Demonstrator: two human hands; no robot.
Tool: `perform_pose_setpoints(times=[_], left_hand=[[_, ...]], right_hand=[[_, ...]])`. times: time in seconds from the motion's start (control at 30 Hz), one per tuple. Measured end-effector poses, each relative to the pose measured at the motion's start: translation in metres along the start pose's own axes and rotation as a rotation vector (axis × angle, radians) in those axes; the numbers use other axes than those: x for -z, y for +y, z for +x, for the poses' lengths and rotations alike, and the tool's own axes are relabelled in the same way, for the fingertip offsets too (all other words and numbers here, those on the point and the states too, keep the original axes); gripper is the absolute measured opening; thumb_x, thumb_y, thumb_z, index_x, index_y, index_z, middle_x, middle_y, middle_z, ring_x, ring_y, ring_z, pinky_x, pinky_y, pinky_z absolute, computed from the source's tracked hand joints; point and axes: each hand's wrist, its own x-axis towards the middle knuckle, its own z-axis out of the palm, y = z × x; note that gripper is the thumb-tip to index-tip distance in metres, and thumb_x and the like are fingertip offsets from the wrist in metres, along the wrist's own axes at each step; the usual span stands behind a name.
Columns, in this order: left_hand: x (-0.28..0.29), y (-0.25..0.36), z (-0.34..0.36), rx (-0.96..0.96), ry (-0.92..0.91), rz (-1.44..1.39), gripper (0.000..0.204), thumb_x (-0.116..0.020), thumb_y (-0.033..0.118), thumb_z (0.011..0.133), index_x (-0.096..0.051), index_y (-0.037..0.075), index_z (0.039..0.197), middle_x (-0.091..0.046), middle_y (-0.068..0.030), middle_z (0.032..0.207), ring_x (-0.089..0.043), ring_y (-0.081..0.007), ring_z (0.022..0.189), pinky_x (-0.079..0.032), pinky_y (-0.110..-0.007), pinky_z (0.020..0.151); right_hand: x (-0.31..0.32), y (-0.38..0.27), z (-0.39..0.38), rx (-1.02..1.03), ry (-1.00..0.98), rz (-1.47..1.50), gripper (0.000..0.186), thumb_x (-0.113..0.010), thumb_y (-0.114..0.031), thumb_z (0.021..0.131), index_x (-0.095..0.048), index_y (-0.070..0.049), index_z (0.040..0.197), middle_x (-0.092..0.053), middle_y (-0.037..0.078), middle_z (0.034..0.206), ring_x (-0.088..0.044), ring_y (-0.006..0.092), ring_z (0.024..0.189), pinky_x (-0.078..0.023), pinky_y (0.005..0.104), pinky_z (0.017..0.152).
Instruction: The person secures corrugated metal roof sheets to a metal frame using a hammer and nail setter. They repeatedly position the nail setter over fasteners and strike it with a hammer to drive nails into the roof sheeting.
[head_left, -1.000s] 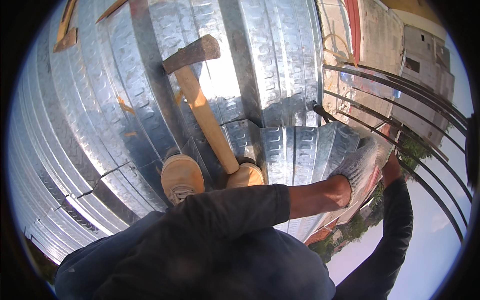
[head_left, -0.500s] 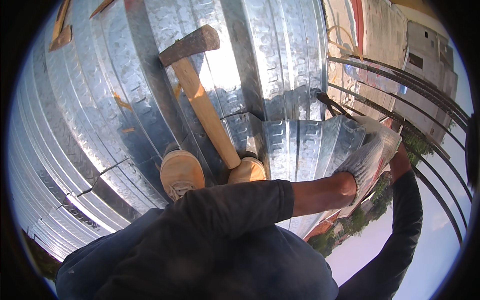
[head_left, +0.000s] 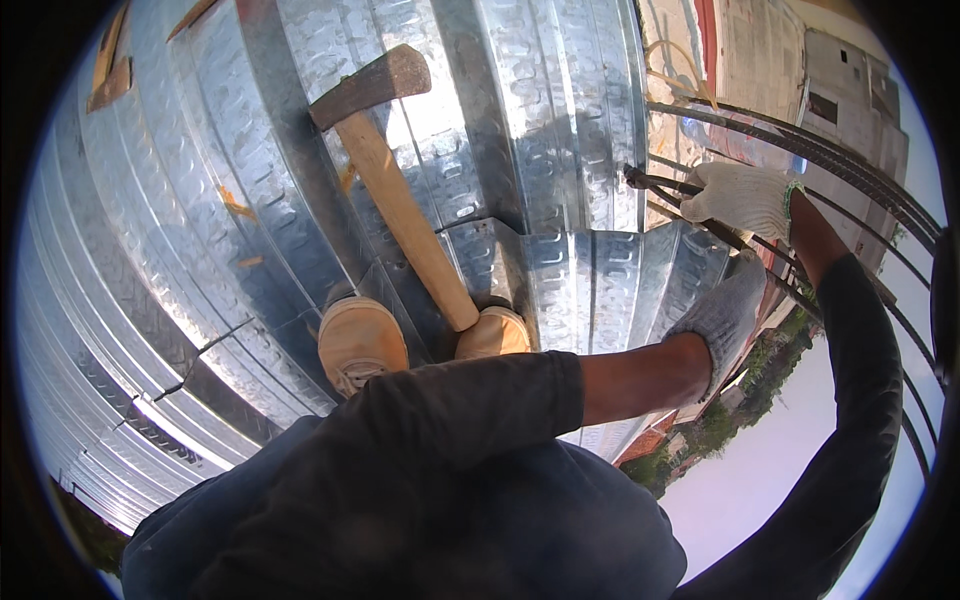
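Observation:
My gloved left hand (head_left: 718, 322) reaches to the right past the raised edge of a corrugated metal sheet (head_left: 560, 270), its fingers closed around the lower handle of a dark long-handled tool (head_left: 640, 178), apparently cutters. Higher up, my gloved right hand (head_left: 735, 200) is closed on the tool's upper handle. The tool's head lies at the sheet's right edge, beside dark steel bars. An axe (head_left: 400, 215) with a rusty head and wooden handle lies on the metal sheeting, its handle end by my shoes (head_left: 362, 335).
Several ribbed steel bars (head_left: 830, 150) curve along the right. Behind them are a pale wall (head_left: 745, 55) with a red strip, a grey building (head_left: 845, 70), a plastic bottle partly hidden, trees and sky. Another wooden-handled tool (head_left: 108, 80) lies at the upper left on the sheeting.
My right hand has come up from beside my left hand onto the tool's upper handle. The tool's head has risen slightly, and my left hand has shifted a little.

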Motion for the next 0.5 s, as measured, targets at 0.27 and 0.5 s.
perform_pose_setpoints(times=[0.27,0.5], left_hand=[[0.025,-0.025,-0.007,-0.228,-0.145,0.145,0.055,-0.032,0.043,0.122,-0.053,0.008,0.158,-0.064,-0.0074,0.146,-0.059,-0.0166,0.136,-0.041,-0.03,0.119],[0.021,-0.023,-0.001,-0.247,-0.14,0.151,0.052,-0.032,0.04,0.122,-0.055,0.009,0.157,-0.064,-0.0061,0.146,-0.06,-0.0146,0.132,-0.044,-0.03,0.115]], right_hand=[[-0.056,0.056,0.02,0.291,-0.152,-0.259,0.036,-0.065,-0.029,0.102,-0.077,-0.003,0.124,-0.078,0.02,0.095,-0.079,0.0334,0.084,-0.06,0.0434,0.073],[-0.117,0.115,0.054,0.003,-0.157,0.248,0.037,-0.066,-0.031,0.107,-0.077,0.002,0.12,-0.082,0.014,0.092,-0.079,0.0303,0.083,-0.059,0.0446,0.072]])
